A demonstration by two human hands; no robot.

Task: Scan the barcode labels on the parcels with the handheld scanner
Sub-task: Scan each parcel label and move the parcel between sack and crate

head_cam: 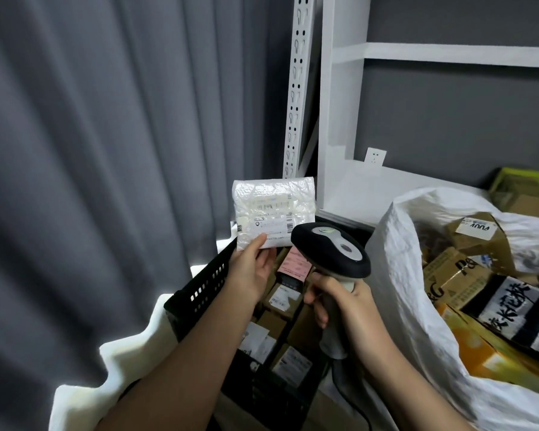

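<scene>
Grey curtain [91, 150] behind; left hand [251, 269] pinches parcel [274, 213], scanner [332, 248] beside.

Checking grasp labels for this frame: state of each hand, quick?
Left hand: pinches the white parcel by its lower edge, label facing the camera.
Right hand: grips the handheld scanner by its handle.

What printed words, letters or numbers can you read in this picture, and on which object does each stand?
"VUUV", seen upside down: white label on a brown box in the white sack.
"P&G": cardboard box in the sack.
Large Chinese characters, unclear: black-and-grey parcel.
Shipping label on the white parcel: too small.
Labels in the black crate: blurred.
</scene>
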